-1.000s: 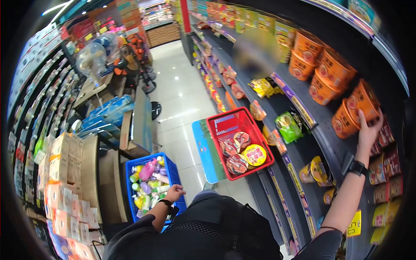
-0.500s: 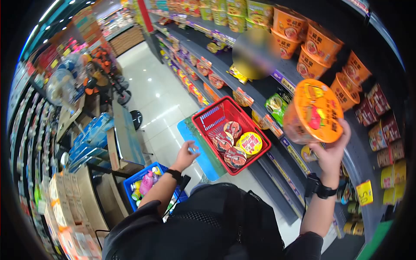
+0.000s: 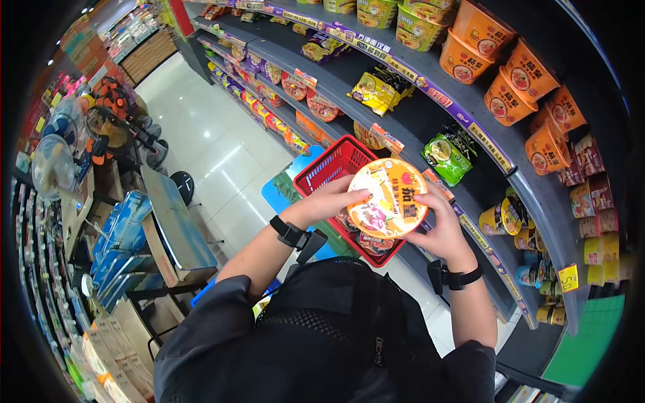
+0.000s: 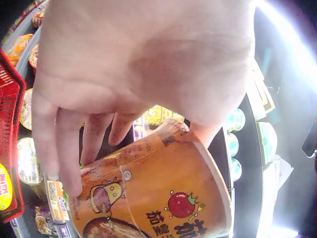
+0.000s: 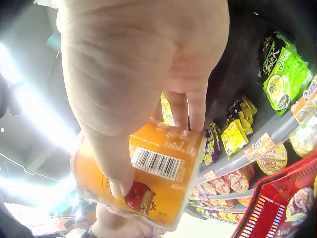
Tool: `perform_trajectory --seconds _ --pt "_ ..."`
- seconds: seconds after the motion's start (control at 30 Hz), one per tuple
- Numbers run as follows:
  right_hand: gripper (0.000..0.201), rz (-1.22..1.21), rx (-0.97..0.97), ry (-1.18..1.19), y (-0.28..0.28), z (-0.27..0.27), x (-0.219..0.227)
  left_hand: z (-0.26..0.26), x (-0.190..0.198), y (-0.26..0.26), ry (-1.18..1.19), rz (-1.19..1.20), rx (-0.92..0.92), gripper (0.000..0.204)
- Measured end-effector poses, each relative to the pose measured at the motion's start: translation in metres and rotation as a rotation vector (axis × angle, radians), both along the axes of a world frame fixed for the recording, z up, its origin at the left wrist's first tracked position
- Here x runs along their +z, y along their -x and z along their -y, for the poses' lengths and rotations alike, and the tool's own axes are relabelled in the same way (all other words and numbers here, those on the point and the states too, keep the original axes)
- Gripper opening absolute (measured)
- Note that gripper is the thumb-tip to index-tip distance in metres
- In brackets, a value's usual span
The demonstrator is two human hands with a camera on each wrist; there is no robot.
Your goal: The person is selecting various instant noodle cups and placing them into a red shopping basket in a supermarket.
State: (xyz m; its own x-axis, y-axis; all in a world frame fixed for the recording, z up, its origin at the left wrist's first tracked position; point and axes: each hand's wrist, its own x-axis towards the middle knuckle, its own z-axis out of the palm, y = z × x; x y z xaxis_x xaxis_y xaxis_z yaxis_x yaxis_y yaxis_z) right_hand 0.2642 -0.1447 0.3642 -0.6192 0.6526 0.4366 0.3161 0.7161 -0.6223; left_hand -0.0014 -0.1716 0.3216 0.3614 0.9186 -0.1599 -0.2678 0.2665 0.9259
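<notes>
An orange instant noodle bowl is held up before the chest, its printed lid facing the head camera. My left hand grips its left side, thumb over the lid's edge. On the other side my right hand holds it between thumb and fingers. The left wrist view shows the bowl's side with a tomato print, the fingers along it. A barcode faces the right wrist camera. Below the bowl stands a red shopping basket, partly hidden by bowl and hands; noodle bowls lie in it.
Stacked orange noodle bowls fill the upper shelf at right. Lower down lie a green noodle packet and a yellow packet. Left of the aisle floor stand a folding table and fans.
The right hand took the orange noodle bowl from the shelf and brought it left over the basket. The left hand rose from beside the blue crate and now grips the bowl too.
</notes>
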Motion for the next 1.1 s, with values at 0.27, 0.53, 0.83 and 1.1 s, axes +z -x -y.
perform_trajectory --seconds 0.27,0.53,0.83,1.1 --pt "0.094 0.062 -0.274 0.364 0.019 -0.002 -0.025 -0.038 -0.075 0.049 0.290 0.069 -0.066 0.053" --pt "0.095 -0.026 -0.873 0.831 -0.057 0.111 -0.134 -0.099 -0.151 0.091 0.498 -0.117 0.171 0.056" --pt "0.076 0.052 -1.158 1.320 -0.075 0.405 -0.265 -0.197 -0.250 0.046 0.515 -0.462 0.144 0.048" --pt "0.059 0.060 -1.317 1.505 -0.036 0.427 -0.197 -0.237 -0.341 0.015 0.386 -0.471 0.055 0.049"
